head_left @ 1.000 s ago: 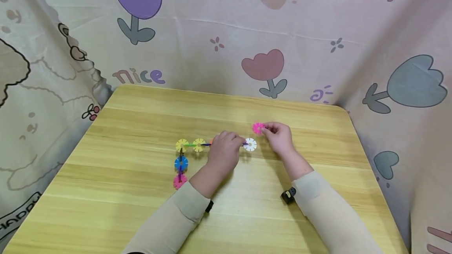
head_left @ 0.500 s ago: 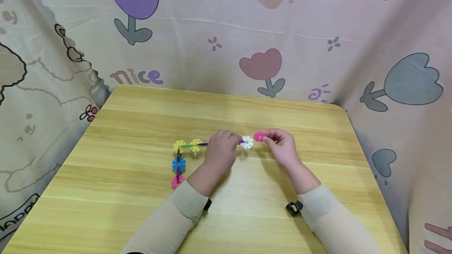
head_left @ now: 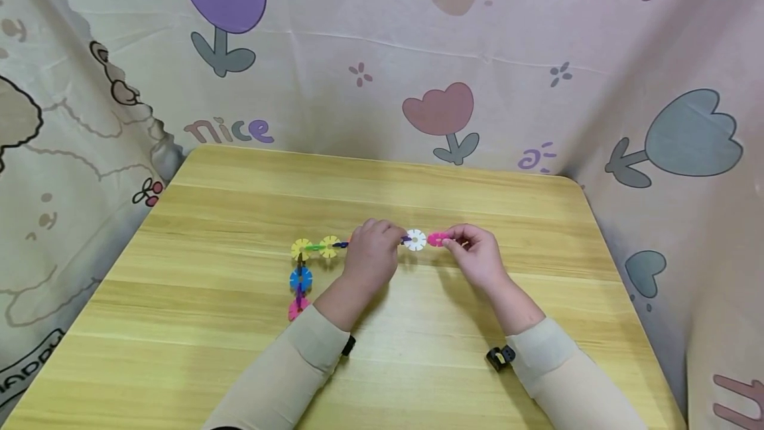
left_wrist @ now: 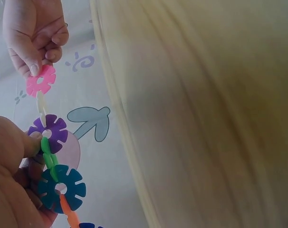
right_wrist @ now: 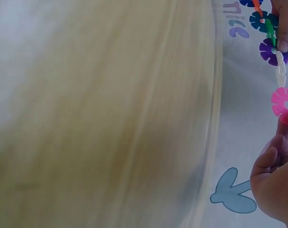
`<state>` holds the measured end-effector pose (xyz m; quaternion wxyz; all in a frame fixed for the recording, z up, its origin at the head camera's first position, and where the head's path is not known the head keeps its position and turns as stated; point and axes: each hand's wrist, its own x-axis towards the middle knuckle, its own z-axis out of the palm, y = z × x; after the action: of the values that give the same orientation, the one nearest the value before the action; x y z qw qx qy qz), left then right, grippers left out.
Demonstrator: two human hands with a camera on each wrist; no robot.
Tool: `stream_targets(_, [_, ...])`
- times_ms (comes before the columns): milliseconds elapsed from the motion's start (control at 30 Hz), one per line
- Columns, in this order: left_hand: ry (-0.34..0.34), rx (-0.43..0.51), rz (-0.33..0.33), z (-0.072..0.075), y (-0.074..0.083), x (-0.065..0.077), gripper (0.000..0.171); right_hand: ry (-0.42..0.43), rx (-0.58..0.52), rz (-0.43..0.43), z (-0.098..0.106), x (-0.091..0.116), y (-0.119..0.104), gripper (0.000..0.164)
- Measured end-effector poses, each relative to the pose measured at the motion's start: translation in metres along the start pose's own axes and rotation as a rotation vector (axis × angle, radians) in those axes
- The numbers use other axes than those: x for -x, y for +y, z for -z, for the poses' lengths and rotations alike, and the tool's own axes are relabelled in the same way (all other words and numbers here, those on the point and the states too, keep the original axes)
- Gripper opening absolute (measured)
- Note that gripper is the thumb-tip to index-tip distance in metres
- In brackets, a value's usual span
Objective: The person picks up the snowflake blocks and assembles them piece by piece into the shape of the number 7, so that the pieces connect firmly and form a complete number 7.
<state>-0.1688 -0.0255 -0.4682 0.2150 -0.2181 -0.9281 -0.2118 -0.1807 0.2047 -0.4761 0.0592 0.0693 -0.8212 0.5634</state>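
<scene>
My left hand (head_left: 373, 254) grips a chain of interlocking snowflake discs, thumb and fingers at a purple disc (left_wrist: 60, 128). A green disc (left_wrist: 50, 161) and a teal disc (left_wrist: 76, 192) follow it in the left wrist view. Beyond the purple one, a white disc (head_left: 416, 240) forms the chain's right end. With thumb and fingertips my right hand (head_left: 479, 257) pinches a pink disc (head_left: 437, 239), its edge right at the white disc's rim. Leftward the chain runs to yellow discs (head_left: 329, 247), then turns toward me through a blue disc (head_left: 301, 279) to another pink disc (head_left: 296, 311). My left hand hides the middle.
The wooden table (head_left: 209, 350) extends around both hands. Behind it hangs a pale printed curtain (head_left: 334, 32), which also covers both sides. A black wrist camera (head_left: 500, 357) sits at my right cuff, and another (head_left: 349, 346) shows by the left one.
My right hand has brought the pink disc down from above and to the right of the chain, in line with the white disc's rim. My left hand keeps its grip, nearly still.
</scene>
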Motion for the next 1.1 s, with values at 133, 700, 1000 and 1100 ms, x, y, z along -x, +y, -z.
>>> stream_targets(133, [-0.026,0.002,0.001,0.0016,0.001,-0.0002,0.019,-0.024,0.022,0.019,-0.0004,0.0011,-0.0015,0.005])
stream_targets(700, [0.015,0.104,-0.025,0.0031,0.0014,0.0005,0.013,-0.025,0.04,0.057,-0.0018,0.0062,-0.0045,0.007])
stream_targets(1000, [0.027,0.126,-0.012,0.008,0.0023,0.0012,0.012,-0.014,0.014,0.059,-0.0042,0.0083,-0.0083,0.004])
stream_targets(1100, [0.023,0.126,-0.007,0.0092,0.0031,0.0012,0.012,-0.015,0.004,0.063,-0.0049,0.009,-0.0077,0.004])
